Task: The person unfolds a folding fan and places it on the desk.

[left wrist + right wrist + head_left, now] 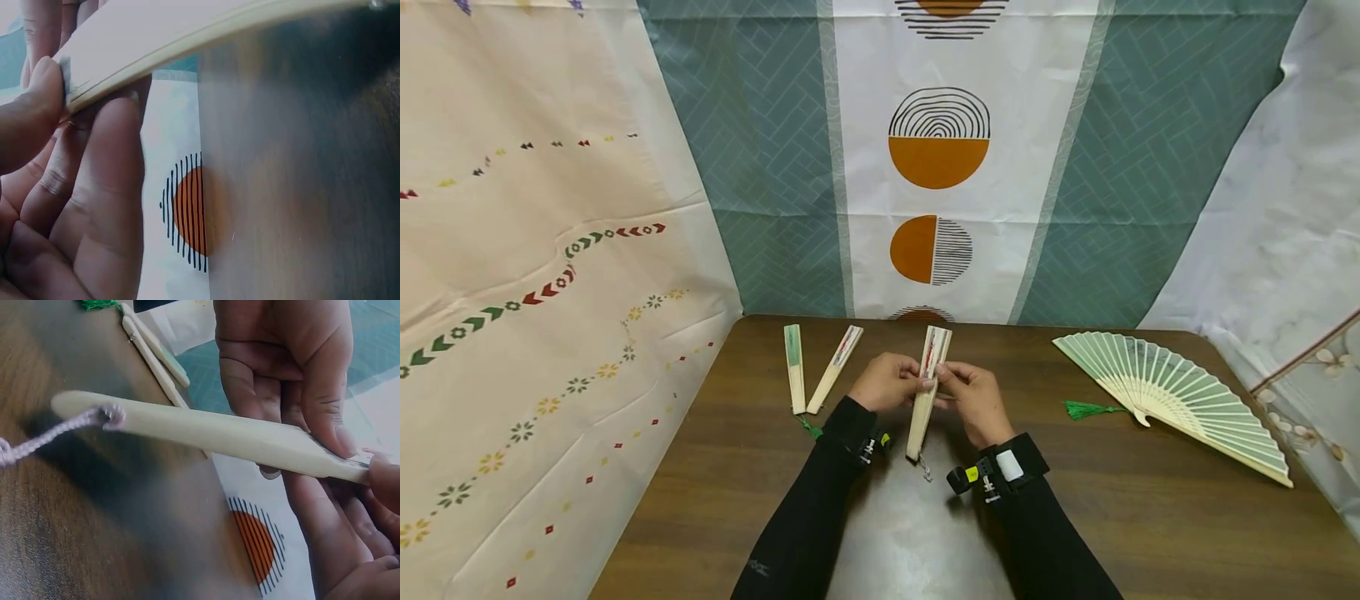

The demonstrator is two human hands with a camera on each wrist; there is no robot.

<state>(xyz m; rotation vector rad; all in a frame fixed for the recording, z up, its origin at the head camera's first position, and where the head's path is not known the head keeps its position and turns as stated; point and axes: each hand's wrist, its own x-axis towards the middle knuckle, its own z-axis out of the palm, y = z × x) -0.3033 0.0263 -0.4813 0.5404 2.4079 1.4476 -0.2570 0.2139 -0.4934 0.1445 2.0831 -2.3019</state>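
A folded hand fan [919, 421] of pale wood is held between both hands above the table, its lower end tilted toward the person. My left hand [886, 383] pinches it from the left, thumb on the near face. From the right, my right hand [979, 402] grips it at about the same height, thumb and fingers on its edge. In the right wrist view a pale braided cord [62, 432] is looped through the rivet end of the fan [206, 430]. Close up in the left wrist view, the fan [156, 34] crosses above curled fingers [112, 162].
Two more folded fans lie at the back left of the brown table [700, 517]: one green-topped [795, 367], one whitish [835, 369]. A spread green fan [1180, 400] with a green tassel [1090, 409] lies at the right. Patterned cloth [767, 167] hangs behind the table.
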